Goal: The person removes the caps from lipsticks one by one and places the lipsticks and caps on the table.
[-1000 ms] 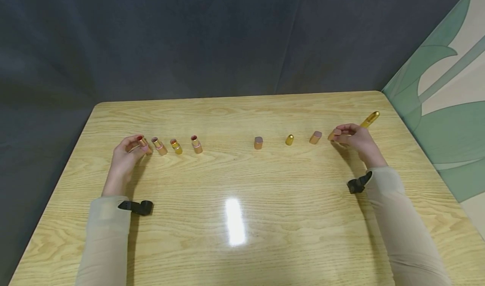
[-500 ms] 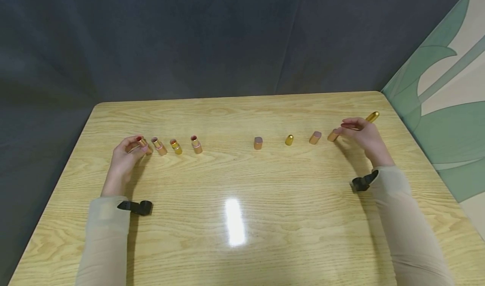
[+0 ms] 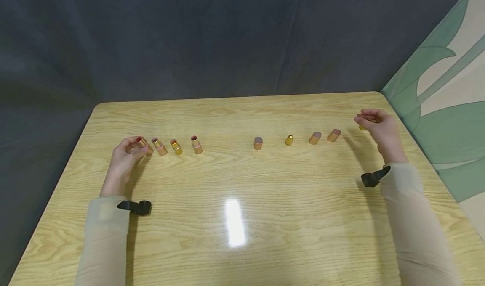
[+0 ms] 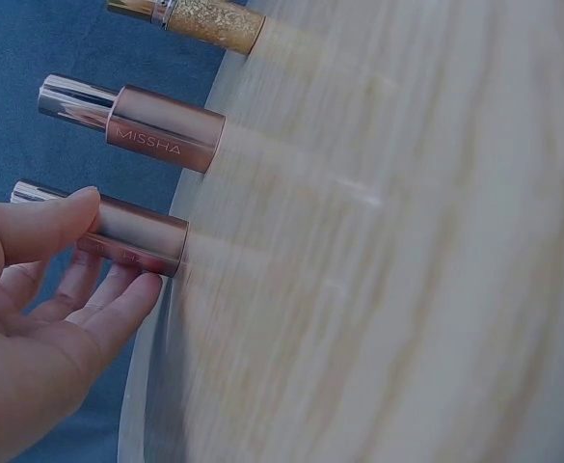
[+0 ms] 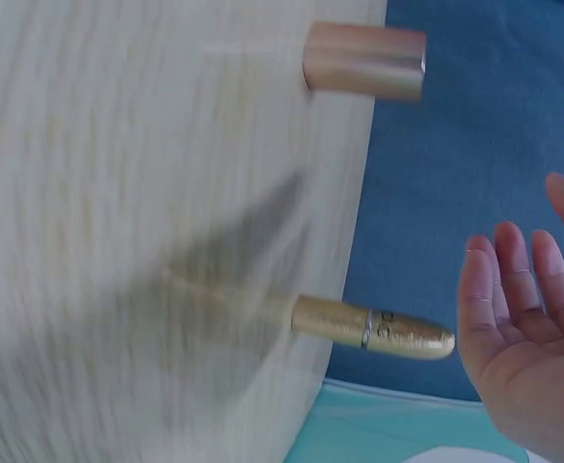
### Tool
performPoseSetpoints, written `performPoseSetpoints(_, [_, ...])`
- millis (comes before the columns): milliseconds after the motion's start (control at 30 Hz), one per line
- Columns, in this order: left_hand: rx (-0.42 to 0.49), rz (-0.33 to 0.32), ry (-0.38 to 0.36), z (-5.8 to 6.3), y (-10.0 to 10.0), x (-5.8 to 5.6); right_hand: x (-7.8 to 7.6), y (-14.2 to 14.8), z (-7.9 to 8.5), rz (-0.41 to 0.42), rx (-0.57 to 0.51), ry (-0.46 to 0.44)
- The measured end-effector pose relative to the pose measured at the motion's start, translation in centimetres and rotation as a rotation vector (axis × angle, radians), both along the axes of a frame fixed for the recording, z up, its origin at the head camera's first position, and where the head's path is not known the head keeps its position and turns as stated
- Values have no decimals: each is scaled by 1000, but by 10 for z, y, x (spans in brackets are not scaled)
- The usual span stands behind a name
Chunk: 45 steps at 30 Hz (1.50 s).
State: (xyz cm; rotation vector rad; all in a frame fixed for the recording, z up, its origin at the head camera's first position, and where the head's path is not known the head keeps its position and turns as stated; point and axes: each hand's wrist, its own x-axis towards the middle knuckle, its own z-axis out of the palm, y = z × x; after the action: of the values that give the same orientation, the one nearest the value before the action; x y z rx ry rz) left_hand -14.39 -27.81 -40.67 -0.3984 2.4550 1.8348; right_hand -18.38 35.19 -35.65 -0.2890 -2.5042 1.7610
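Observation:
My left hand (image 3: 123, 160) pinches the leftmost uncapped rose-gold lipstick (image 4: 145, 233) between thumb and fingers; it stands on the table, red tip up. To its right, three more uncapped lipsticks form a row: a rose-gold one (image 3: 159, 146) marked MISSHA, a gold glittery one (image 3: 176, 146) and another rose-gold one (image 3: 196, 144). Over at the far right, my right hand (image 5: 527, 347) hovers near an upright gold lipstick (image 5: 368, 328) with its cap on. Its fingers are relaxed and apart from that lipstick. In the head view the hand covers most of it.
Several loose lipstick caps stand upright between the hands: a rose-gold cap (image 3: 258, 143), a small gold cap (image 3: 289, 140), then two rose-gold caps, one (image 3: 315, 138) beside the other (image 3: 334, 135). A dark curtain (image 3: 227, 42) hangs behind the wooden table (image 3: 182, 235).
My right hand has let go of the rightmost rose-gold cap and moved right and away to the capped gold lipstick. My left hand has stayed on its lipstick.

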Motion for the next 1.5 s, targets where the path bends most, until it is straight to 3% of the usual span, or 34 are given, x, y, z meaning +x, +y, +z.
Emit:
performPoseSetpoints(100, [-10, -2, -4, 0, 1, -1, -1, 7, 4, -52, -107, 42])
performPoseSetpoints(267, [-26, -7, -4, 1, 1, -1, -2, 20, 10, -111, -192, 92])
performPoseSetpoints(500, [-24, -2, -6, 2, 1, 0, -2, 36, 10, -115, -60, 75])
performPoseSetpoints(767, [-27, -2, -11, 2, 1, 1, -4, 45, 4, -136, -62, 59])
performPoseSetpoints(1267, [-58, -3, -25, 3, 1, 2, -10, 51, -13, -156, 112, -37])
performPoseSetpoints(1500, [-40, 1, -17, 1, 0, 1, -12, 50, -18, -146, 115, -45])
